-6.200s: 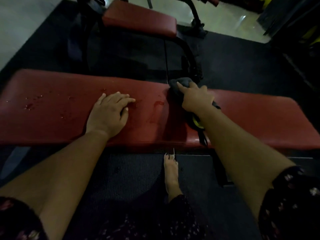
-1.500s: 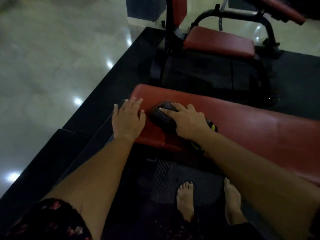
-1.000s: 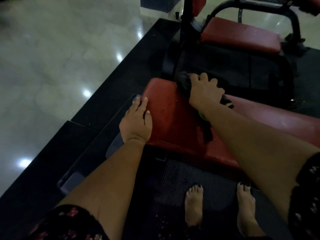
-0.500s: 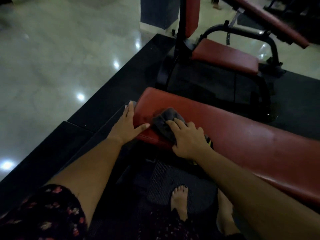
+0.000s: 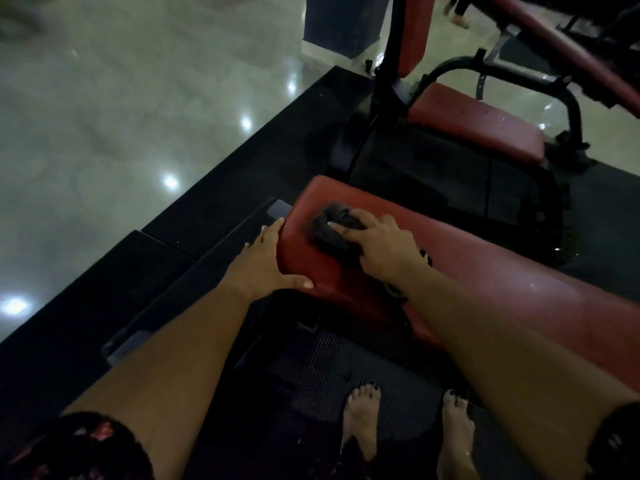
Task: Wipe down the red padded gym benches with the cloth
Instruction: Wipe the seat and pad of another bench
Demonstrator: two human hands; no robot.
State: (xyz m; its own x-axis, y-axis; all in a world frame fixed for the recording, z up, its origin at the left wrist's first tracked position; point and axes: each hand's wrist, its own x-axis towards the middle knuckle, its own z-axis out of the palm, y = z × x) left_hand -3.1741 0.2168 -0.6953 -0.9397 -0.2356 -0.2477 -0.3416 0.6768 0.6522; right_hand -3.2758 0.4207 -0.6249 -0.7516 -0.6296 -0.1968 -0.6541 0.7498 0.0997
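Directly beneath the right hand (image 5: 384,247) lies the cloth (image 5: 327,229).

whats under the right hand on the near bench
A dark grey cloth lies under the right hand, pressed onto the red bench near its end. How far the cloth reaches beneath the palm is covered.

A gym: a long red padded bench (image 5: 491,282) lies near, a second red seat (image 5: 474,124) on a black tube frame (image 5: 573,110) stands farther off, both on black rubber matting (image 5: 214,206) beside a glossy pale floor (image 5: 121,98).
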